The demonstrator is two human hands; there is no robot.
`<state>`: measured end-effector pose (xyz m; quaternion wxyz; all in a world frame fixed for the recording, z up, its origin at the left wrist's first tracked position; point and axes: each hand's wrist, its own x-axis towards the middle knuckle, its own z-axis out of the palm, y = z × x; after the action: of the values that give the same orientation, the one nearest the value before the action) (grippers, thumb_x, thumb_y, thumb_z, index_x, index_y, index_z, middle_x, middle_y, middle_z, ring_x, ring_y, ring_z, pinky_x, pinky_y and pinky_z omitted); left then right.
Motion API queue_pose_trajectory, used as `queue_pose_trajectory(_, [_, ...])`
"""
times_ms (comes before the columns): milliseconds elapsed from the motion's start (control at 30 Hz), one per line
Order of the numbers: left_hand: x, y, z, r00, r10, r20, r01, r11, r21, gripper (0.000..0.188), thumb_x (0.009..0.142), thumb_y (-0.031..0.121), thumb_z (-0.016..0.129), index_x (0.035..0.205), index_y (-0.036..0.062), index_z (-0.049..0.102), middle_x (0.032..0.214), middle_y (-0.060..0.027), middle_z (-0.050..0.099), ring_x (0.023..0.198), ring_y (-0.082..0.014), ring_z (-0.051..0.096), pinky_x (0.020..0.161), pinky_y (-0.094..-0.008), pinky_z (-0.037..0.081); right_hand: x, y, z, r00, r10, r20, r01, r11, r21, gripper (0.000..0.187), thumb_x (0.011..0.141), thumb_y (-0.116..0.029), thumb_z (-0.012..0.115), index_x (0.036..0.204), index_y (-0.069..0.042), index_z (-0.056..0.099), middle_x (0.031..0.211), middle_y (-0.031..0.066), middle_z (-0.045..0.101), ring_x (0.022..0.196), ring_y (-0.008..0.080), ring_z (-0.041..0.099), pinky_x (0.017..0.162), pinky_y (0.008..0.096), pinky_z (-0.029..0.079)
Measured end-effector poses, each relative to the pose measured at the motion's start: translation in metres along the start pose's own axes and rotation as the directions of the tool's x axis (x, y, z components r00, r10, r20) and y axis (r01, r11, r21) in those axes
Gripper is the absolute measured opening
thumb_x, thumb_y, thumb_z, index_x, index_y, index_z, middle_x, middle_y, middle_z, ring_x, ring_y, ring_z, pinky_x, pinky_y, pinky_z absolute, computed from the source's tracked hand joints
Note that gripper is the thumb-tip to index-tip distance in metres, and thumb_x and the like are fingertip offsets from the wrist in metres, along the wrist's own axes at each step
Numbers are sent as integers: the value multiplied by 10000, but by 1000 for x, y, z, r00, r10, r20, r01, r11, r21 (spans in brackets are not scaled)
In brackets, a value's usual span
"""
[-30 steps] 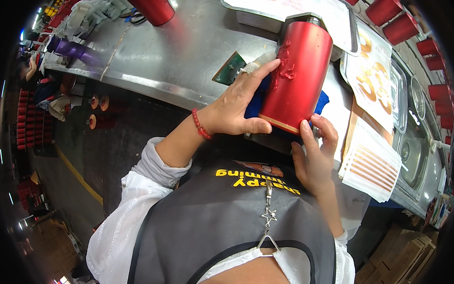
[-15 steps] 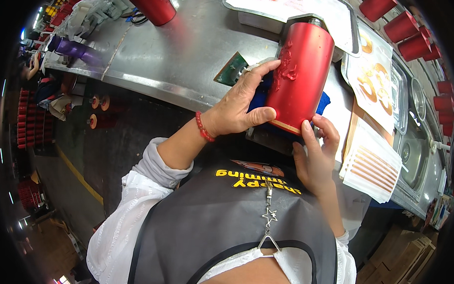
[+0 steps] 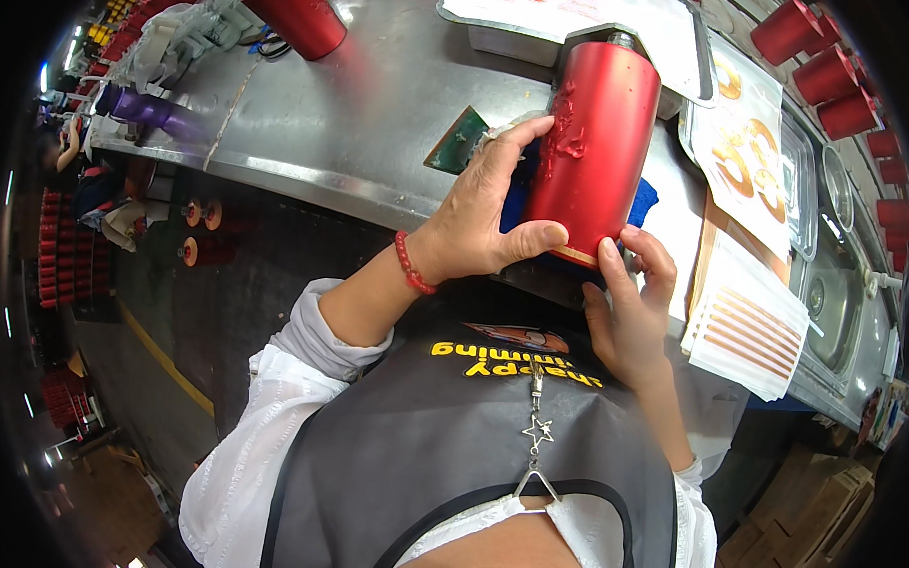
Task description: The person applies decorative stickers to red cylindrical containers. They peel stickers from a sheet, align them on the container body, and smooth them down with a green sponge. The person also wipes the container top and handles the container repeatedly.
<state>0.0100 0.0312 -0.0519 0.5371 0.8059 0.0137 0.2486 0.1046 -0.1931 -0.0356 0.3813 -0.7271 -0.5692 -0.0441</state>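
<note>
A red metallic cylinder (image 3: 612, 139) with raised, swirling relief on its left side lies in front of me, its near end rimmed in a pale tan edge. My left hand (image 3: 492, 200) grips its left side, fingers along the relief and thumb by the near rim. At the near right end, my right hand (image 3: 629, 305) holds the rim with its fingertips; part of its grip is hidden under the end. Blue cloth (image 3: 645, 203) shows beneath the cylinder. Beside my left fingers lies a flat green piece (image 3: 457, 141) with whitish, crumpled material at its edge.
Another red cylinder (image 3: 296, 18) stands at the back left of the metal table (image 3: 310, 119). A tray (image 3: 705, 52) is behind my work. On the right are sheets with gold ring shapes (image 3: 730, 123), a sheet of brown strips (image 3: 743, 334) and a metal sink (image 3: 832, 317).
The view has shifted slightly. My hands keep nearly the same hold on the red cylinder, which appears a little further left in the picture.
</note>
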Motion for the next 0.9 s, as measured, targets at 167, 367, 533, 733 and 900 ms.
queue_pose_trajectory(167, [0, 3, -2, 1000, 14, 12, -15, 996, 88, 1003, 851, 617, 714, 1502, -34, 317, 1469, -256, 422, 1363, -374, 427, 1146, -449, 339, 0, 0, 1, 1000, 13, -11, -13, 1000, 8, 651, 698, 99, 725, 1322, -74, 650, 1321, 163, 485, 1222, 363, 513, 1022, 454, 456])
queue_pose_trajectory(367, [-19, 9, -6, 954, 278, -112, -238, 930, 281, 696, 909, 525, 690, 1375, 32, 537, 1324, -150, 598, 1276, -345, 516, 1160, -493, 323, -1, -2, -5, 999, 44, -5, -44, 999, 5, 653, 735, 129, 681, 1359, -49, 606, 1385, 188, 458, 1250, 368, 506, 1003, 432, 472])
queue_pose_trajectory(533, [-33, 29, 1, 813, 576, 79, -496, 617, 611, 248, 875, 192, 717, 1120, 204, 752, 1090, -8, 725, 1177, -213, 594, 1220, -537, 242, -9, -1, -11, 896, 400, -195, -268, 835, 481, 466, 929, 25, 607, 1385, 54, 515, 1269, 211, 615, 1105, 266, 633, 942, 357, 513])
queue_pose_trajectory(733, [-9, 35, 3, 794, 586, 161, -601, 717, 352, 334, 820, 113, 738, 1135, 225, 746, 1094, 23, 717, 1126, -202, 612, 1214, -518, 264, 6, -21, -29, 734, 679, -31, -477, 546, 689, 253, 997, -144, 639, 1184, 4, 554, 1032, 41, 633, 931, 94, 570, 845, 227, 470])
queue_pose_trajectory(900, [-14, 23, -1, 973, 177, -147, -140, 962, 233, 485, 876, 186, 721, 1320, 50, 579, 1293, -135, 597, 1257, -299, 485, 1154, -446, 272, 14, -28, -22, 715, 695, 69, -525, 469, 710, 208, 981, -134, 662, 1107, -18, 544, 981, 18, 621, 881, 68, 558, 801, 220, 473])
